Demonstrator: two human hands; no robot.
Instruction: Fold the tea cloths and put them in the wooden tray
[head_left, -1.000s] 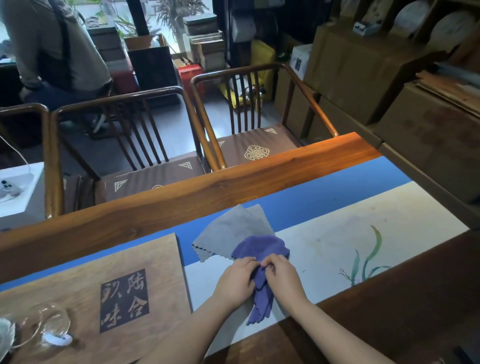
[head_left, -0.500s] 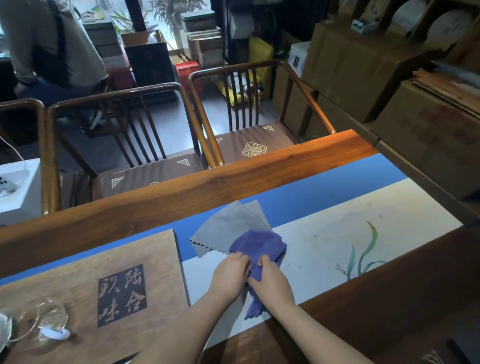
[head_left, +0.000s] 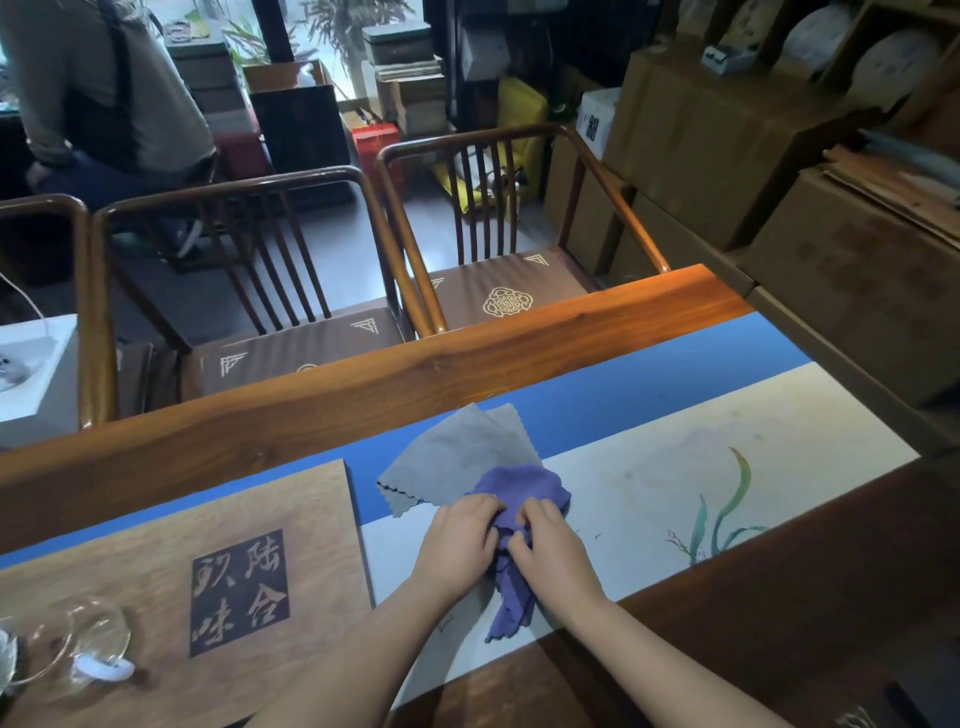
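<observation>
A purple tea cloth (head_left: 524, 486) lies crumpled on the white part of the table runner, one end trailing toward me. My left hand (head_left: 460, 540) and my right hand (head_left: 545, 545) both pinch it in the middle, knuckles almost touching. A grey tea cloth (head_left: 457, 457) with a zigzag edge lies flat just behind, partly under the purple one. The wooden tray (head_left: 156, 530), with a dark square of characters, sits to the left of the cloths.
A glass pitcher (head_left: 67, 644) stands on the tray's near left corner. The blue-and-white runner (head_left: 727, 457) stretches right, with a painted plant. Two wooden chairs (head_left: 498, 218) stand beyond the table. A person sits at the far left. Cardboard boxes line the right.
Both hands stay on the purple cloth and have shifted their pinch slightly, bunching it tighter. The grey cloth has not moved.
</observation>
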